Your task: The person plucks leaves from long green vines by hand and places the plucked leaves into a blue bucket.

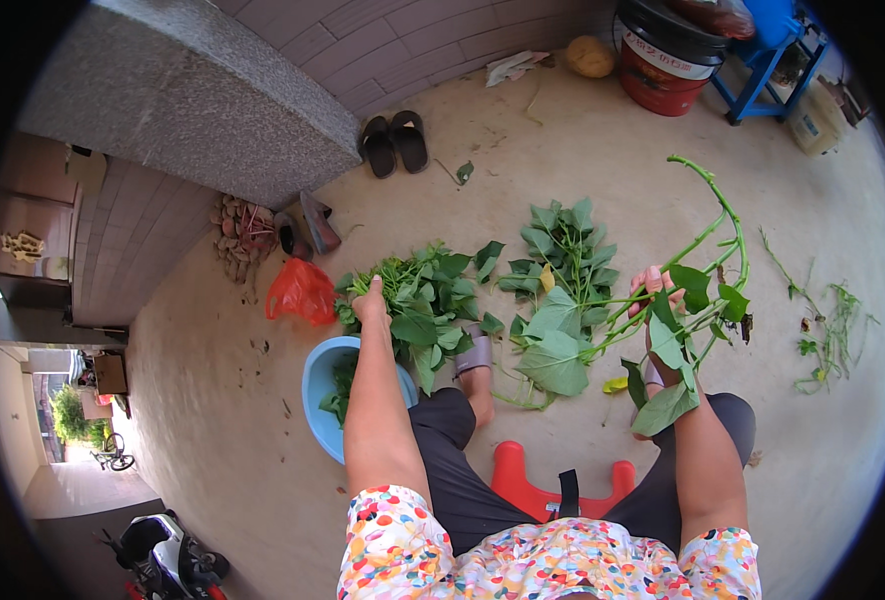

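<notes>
My left hand (pixel 371 301) is closed around the cut stem ends of a thick bunch of leafy greens (pixel 431 296), thumb on top. The bunch fans out to the right, beside a light blue plastic basin (pixel 315 405) that has some leaves inside. In my right hand (pixel 654 289) is a long green vine (pixel 735 217) that arches up and away. Broad leaves hang from it over my right forearm, and the palm is partly hidden. Between my hands, a heap of leafy vines (pixel 581 255) lies on the concrete floor, with large pale leaves (pixel 559 352) nearer me.
A red plastic bag (pixel 301 291) lies left of the bunch. Beyond it are shoes (pixel 321 225) and a pile of tubers (pixel 240 232). Dark slippers (pixel 395 146) sit by a stone pillar (pixel 210 97). Thin stripped vines (pixel 832 337) lie at right. Under me is a red stool (pixel 517 480).
</notes>
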A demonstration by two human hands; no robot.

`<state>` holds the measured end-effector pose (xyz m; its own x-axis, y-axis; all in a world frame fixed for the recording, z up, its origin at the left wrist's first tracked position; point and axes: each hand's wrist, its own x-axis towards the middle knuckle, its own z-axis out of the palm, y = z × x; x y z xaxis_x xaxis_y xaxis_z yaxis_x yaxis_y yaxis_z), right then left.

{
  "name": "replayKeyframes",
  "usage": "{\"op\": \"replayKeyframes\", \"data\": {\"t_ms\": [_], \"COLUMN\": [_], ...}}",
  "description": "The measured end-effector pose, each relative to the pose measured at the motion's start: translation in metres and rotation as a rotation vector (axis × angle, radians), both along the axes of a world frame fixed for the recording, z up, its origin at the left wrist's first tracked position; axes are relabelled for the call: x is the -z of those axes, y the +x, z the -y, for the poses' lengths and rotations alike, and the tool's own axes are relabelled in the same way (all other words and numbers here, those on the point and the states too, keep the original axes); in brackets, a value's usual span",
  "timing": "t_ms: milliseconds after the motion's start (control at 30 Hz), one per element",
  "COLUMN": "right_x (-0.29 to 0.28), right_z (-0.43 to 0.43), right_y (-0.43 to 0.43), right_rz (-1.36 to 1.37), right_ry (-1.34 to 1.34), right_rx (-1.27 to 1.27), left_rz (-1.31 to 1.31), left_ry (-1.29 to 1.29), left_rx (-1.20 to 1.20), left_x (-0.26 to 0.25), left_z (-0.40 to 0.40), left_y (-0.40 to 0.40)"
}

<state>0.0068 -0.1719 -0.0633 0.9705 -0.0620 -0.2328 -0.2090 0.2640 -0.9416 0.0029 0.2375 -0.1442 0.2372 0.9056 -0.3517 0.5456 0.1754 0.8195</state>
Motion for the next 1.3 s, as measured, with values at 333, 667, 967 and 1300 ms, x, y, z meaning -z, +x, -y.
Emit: {"op": "replayKeyframes", "data": {"t_ms": [333,667,967,1300], "right_x": [0.004,-0.018,0.013,0.03], "right_z": [-0.003,-0.009,0.008,0.012], "right_y": [0.003,-0.006,-0.006,-0.011], "right_rz": [-0.16,-0.162,-0.273,-0.09], "right_ry": [-0.142,-0.073,0.323,0.417], "right_rx": [-0.043,-0.068,-0.267,-0.459], "left_rz": [-0.343,-0.401,0.218,0.386], "left_ry": [0.106,0.056,-0.518,-0.298], "left_rx": [0.049,0.174,0.984,1.355], "left_x": [0.015,0.016,-0.14,-0.138], "left_z": [-0.064,-0.057,0.193,0.276], "left_y": [0.025,0.043,0.03,-0.032]}}
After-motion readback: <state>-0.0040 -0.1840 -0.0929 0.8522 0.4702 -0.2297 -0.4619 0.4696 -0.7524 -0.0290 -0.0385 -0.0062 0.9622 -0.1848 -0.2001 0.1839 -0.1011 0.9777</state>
